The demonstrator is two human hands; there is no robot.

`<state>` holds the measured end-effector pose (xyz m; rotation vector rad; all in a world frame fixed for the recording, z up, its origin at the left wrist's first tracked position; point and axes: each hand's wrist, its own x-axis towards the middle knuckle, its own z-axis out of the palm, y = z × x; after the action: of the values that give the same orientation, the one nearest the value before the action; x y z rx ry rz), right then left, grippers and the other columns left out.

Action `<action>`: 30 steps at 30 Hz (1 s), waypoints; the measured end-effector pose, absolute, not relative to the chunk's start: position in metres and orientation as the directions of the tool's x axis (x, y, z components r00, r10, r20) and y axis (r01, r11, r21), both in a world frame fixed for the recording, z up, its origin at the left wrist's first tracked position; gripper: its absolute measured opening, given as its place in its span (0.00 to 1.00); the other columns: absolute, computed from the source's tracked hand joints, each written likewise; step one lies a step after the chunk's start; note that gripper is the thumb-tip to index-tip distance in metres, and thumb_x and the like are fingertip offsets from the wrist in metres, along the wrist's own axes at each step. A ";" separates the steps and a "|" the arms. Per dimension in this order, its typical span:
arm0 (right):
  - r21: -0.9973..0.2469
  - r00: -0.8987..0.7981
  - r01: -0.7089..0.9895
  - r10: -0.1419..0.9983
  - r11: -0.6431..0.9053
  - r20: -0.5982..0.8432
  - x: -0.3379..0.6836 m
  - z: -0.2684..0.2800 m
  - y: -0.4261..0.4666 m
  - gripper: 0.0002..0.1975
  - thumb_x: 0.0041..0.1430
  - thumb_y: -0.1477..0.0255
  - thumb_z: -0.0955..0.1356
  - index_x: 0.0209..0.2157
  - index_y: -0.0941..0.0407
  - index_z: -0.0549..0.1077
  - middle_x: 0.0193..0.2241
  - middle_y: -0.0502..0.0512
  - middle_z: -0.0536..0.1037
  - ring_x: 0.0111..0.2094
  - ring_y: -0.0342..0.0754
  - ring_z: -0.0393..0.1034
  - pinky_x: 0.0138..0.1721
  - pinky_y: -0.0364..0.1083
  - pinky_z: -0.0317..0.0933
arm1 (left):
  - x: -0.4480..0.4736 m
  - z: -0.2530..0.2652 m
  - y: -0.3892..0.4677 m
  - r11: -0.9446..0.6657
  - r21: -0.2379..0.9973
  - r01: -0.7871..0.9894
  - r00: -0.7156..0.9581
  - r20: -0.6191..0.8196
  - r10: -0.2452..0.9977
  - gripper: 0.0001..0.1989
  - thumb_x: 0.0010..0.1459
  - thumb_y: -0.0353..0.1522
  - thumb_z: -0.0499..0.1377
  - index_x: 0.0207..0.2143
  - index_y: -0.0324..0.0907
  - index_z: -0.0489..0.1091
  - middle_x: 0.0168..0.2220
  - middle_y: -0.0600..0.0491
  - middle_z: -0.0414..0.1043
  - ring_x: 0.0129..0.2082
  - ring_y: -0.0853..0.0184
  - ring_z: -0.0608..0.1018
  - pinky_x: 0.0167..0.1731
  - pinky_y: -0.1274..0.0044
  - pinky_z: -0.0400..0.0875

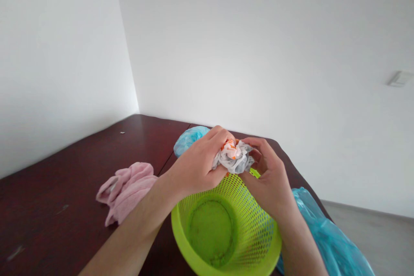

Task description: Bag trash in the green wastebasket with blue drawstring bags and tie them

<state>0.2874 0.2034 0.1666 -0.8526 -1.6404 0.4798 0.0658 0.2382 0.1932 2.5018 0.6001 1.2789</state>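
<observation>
A crumpled white plastic bag (237, 158) with orange print is bunched up between my two hands. My left hand (210, 157) is closed around its left side. On the other side, the fingers and thumb of my right hand (267, 177) curl against the bag's edge. Both hands are raised over the far rim of a green perforated plastic basket (211, 230), whose inside shows a plain round bottom. Whatever the bag may contain is hidden in its folds.
A pink cloth (131, 189) lies left of the basket on the dark red table (87, 172). Behind my left hand sits a bundled blue plastic bag (189, 140). Another blue plastic bag (326, 237) spreads along the right edge. White walls (226, 51) border the table.
</observation>
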 end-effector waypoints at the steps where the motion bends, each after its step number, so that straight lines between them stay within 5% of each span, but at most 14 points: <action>1: -0.706 -0.053 0.275 0.744 0.653 0.666 0.288 0.166 0.205 0.27 0.58 0.79 0.77 0.58 0.47 0.79 0.53 0.56 0.87 0.50 0.54 0.86 0.47 0.51 0.83 | 0.065 0.193 0.237 -0.884 0.406 0.232 0.530 0.709 0.466 0.18 0.65 0.25 0.61 0.54 0.48 0.66 0.55 0.46 0.74 0.56 0.53 0.78 0.57 0.59 0.75; 4: -0.697 0.014 0.285 0.725 0.658 0.689 0.291 0.163 0.209 0.28 0.57 0.80 0.77 0.58 0.47 0.79 0.52 0.56 0.87 0.50 0.54 0.85 0.48 0.51 0.83 | 0.062 0.193 0.232 -0.910 0.368 0.190 0.626 0.669 0.401 0.39 0.59 0.23 0.64 0.70 0.48 0.60 0.71 0.39 0.66 0.74 0.44 0.71 0.75 0.50 0.71; 7: -0.709 0.079 0.247 0.715 0.661 0.694 0.294 0.161 0.214 0.27 0.58 0.80 0.77 0.57 0.47 0.79 0.52 0.55 0.87 0.50 0.53 0.85 0.47 0.51 0.83 | 0.056 0.192 0.230 -0.904 0.383 0.189 0.723 0.569 0.392 0.56 0.58 0.21 0.63 0.83 0.49 0.43 0.86 0.36 0.46 0.87 0.43 0.58 0.84 0.51 0.62; 9: -0.719 0.101 0.221 0.718 0.659 0.689 0.295 0.161 0.216 0.26 0.59 0.79 0.77 0.57 0.47 0.79 0.53 0.56 0.87 0.51 0.54 0.85 0.47 0.50 0.84 | 0.054 0.190 0.231 -0.886 0.419 0.198 0.730 0.541 0.419 0.56 0.64 0.21 0.61 0.86 0.52 0.40 0.89 0.39 0.41 0.88 0.47 0.57 0.86 0.54 0.61; 14: -0.714 0.105 0.251 0.714 0.654 0.692 0.296 0.162 0.217 0.25 0.64 0.77 0.76 0.61 0.47 0.79 0.58 0.58 0.87 0.57 0.56 0.85 0.50 0.52 0.85 | 0.056 0.184 0.241 -0.872 0.441 0.211 0.669 0.585 0.458 0.41 0.79 0.29 0.62 0.86 0.55 0.50 0.89 0.42 0.50 0.89 0.51 0.55 0.88 0.52 0.55; 19: -0.699 0.023 0.274 0.722 0.661 0.692 0.296 0.161 0.215 0.28 0.68 0.79 0.72 0.66 0.47 0.77 0.62 0.59 0.85 0.60 0.56 0.84 0.55 0.54 0.84 | 0.060 0.184 0.242 -0.862 0.435 0.259 0.599 0.627 0.497 0.36 0.81 0.32 0.64 0.84 0.54 0.59 0.87 0.44 0.56 0.88 0.50 0.60 0.87 0.51 0.57; 22: -0.718 -0.026 0.254 0.747 0.648 0.664 0.296 0.161 0.210 0.25 0.77 0.72 0.70 0.71 0.46 0.74 0.66 0.60 0.83 0.64 0.57 0.82 0.63 0.58 0.82 | 0.062 0.185 0.243 -0.855 0.453 0.252 0.544 0.665 0.513 0.41 0.80 0.32 0.65 0.87 0.56 0.54 0.87 0.46 0.57 0.86 0.48 0.64 0.86 0.50 0.59; 26: -0.745 -0.096 0.209 0.771 0.634 0.629 0.293 0.162 0.202 0.32 0.80 0.60 0.73 0.79 0.44 0.66 0.76 0.62 0.75 0.72 0.61 0.77 0.72 0.63 0.77 | 0.064 0.182 0.245 -0.864 0.445 0.234 0.528 0.688 0.498 0.55 0.79 0.28 0.64 0.91 0.61 0.32 0.91 0.48 0.39 0.89 0.44 0.54 0.87 0.47 0.55; 30: -0.716 -0.070 0.322 0.769 0.620 0.635 0.288 0.162 0.202 0.37 0.71 0.60 0.82 0.74 0.44 0.69 0.68 0.62 0.81 0.65 0.63 0.82 0.68 0.65 0.80 | 0.065 0.175 0.243 -0.846 0.467 0.256 0.597 0.612 0.519 0.59 0.78 0.24 0.59 0.89 0.67 0.20 0.91 0.53 0.14 0.90 0.39 0.40 0.84 0.43 0.62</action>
<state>0.2876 0.2022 0.1619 -0.9133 -1.6576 0.4698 0.0654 0.2430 0.1751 2.4968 0.6282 1.1120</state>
